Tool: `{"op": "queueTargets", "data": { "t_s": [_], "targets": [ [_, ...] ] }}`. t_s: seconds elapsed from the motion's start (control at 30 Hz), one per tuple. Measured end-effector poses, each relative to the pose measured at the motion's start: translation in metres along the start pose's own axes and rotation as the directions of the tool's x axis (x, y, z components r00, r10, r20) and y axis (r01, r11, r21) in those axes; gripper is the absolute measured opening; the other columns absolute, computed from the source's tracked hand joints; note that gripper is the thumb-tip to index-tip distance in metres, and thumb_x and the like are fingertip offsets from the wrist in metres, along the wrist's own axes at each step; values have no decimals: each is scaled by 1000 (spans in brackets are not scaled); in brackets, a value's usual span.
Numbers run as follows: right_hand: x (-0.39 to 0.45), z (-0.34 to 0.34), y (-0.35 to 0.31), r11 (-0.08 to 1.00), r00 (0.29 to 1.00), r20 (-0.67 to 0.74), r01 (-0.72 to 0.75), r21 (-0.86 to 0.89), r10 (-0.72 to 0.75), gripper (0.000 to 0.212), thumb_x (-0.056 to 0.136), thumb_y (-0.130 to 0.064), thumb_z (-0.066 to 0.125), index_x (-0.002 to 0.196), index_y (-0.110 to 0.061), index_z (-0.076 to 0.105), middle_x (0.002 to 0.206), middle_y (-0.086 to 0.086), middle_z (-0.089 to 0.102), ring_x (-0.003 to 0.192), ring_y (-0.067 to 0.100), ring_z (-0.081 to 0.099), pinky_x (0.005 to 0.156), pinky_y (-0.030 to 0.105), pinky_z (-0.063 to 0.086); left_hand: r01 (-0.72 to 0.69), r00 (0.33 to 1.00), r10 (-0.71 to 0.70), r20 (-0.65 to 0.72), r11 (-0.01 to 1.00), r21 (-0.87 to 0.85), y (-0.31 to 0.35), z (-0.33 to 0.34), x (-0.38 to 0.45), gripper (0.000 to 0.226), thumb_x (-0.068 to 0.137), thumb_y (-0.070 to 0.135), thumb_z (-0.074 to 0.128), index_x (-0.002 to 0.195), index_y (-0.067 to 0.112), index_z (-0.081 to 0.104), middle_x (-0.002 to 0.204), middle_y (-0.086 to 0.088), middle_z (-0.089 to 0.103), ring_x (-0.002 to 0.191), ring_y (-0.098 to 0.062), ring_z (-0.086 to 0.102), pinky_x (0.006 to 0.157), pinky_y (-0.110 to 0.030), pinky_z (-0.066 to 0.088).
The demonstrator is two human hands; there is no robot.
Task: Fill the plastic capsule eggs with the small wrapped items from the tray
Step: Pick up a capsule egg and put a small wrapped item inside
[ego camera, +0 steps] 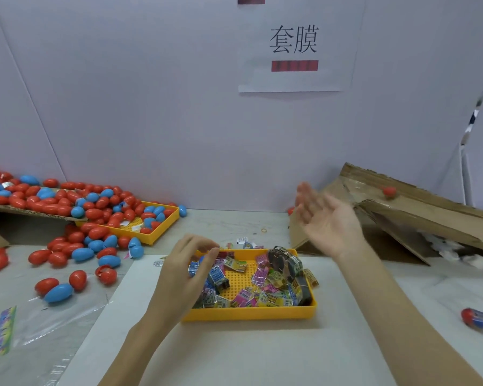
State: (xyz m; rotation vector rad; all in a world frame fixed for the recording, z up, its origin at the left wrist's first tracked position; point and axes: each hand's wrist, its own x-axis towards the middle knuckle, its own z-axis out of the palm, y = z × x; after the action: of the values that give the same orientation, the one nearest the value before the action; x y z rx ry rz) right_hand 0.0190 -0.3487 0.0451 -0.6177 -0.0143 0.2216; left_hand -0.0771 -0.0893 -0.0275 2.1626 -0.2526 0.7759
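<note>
Yellow tray (248, 312), centre of table, holds small wrapped items (265, 285). Left hand (184, 270) hovers over tray's left end, fingers curled; whether it pinches anything cannot be told. Right hand (328, 218), raised beyond tray's right corner, palm spread, empty; red and blue capsule eggs (76, 215) heaped far left.

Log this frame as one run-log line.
left hand: over tray, fingers curled at wrapped items | right hand: open, raised, empty | red egg: on cardboard ramp

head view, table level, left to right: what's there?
Clear plastic bag → loose red and blue eggs → left hand → yellow tray of wrapped items → right hand → cardboard ramp → lone egg.
</note>
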Motion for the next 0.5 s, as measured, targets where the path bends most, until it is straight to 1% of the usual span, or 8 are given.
{"op": "queueTargets", "data": {
  "t_s": [0.1, 0.17, 0.23, 0.3, 0.37, 0.4, 0.43, 0.5],
  "targets": [
    [-16, -19, 40, 972, 992, 23, -121, -200, 128, 44, 106, -29, 44, 100, -8, 82, 90, 5, 73, 70, 15, 69, 61, 26, 58, 88, 996, -87, -21, 995, 42, -7, 4, 1, 13, 98, 29, 60, 101, 20, 68, 100, 8, 65, 100, 4, 56, 79, -7, 47],
    [-25, -24, 61, 942, 990, 29, -121, -313, 136, 46, 108, -30, 43, 97, -9, 82, 85, 6, 72, 69, 15, 68, 61, 26, 58, 181, 983, -177, -53, 981, 73, -13, 3, 0, 8, 101, 25, 59, 104, 22, 66, 102, 8, 64, 97, 2, 57, 74, -6, 47],
    [-28, -23, 77, 881, 993, 41, -82, -465, 114, 48, 109, -31, 41, 95, -9, 82, 82, 9, 72, 68, 17, 68, 62, 27, 58, 286, 955, -276, -109, 954, 94, -20, 1, 3, 11, 103, 25, 56, 111, 22, 63, 107, 7, 64, 97, -4, 60, 72, -8, 45],
    [-30, -21, 90, 788, 995, 54, -34, -615, 85, 48, 110, -30, 41, 94, -6, 80, 80, 13, 72, 66, 19, 68, 60, 26, 55, 408, 910, -393, -131, 906, 111, -29, -4, 15, 22, 104, 29, 55, 122, 19, 60, 119, 3, 60, 106, -11, 59, 80, -16, 47],
    [-31, -20, 98, 700, 995, 69, 2, -714, 68, 44, 109, -29, 42, 97, -4, 77, 80, 15, 73, 66, 20, 68, 58, 25, 54, 486, 874, -478, -91, 850, 201, -44, -9, 39, 36, 104, 32, 52, 134, 11, 53, 132, -6, 53, 117, -23, 56, 95, -37, 52],
    [-32, -20, 100, 679, 995, 75, 15, -734, 59, 43, 109, -28, 43, 98, -4, 77, 81, 15, 73, 66, 20, 68, 57, 24, 53, 500, 863, -500, -74, 822, 272, -53, -11, 54, 41, 105, 31, 50, 136, 5, 51, 135, -11, 51, 122, -29, 54, 101, -45, 49],
    [-32, -20, 101, 675, 995, 83, 27, -737, 50, 42, 109, -28, 43, 98, -4, 76, 81, 15, 73, 66, 19, 68, 57, 24, 53, 501, 858, -508, -72, 799, 332, -62, -14, 69, 43, 106, 30, 47, 137, 1, 50, 137, -16, 51, 125, -33, 51, 105, -48, 45],
    [-31, -21, 101, 685, 995, 88, 34, -728, 44, 43, 109, -28, 43, 97, -4, 77, 80, 15, 73, 65, 19, 67, 56, 24, 51, 491, 858, -506, -85, 763, 420, -81, -21, 97, 43, 108, 27, 42, 136, -4, 48, 138, -22, 49, 127, -35, 46, 106, -45, 38]
  ]
}}
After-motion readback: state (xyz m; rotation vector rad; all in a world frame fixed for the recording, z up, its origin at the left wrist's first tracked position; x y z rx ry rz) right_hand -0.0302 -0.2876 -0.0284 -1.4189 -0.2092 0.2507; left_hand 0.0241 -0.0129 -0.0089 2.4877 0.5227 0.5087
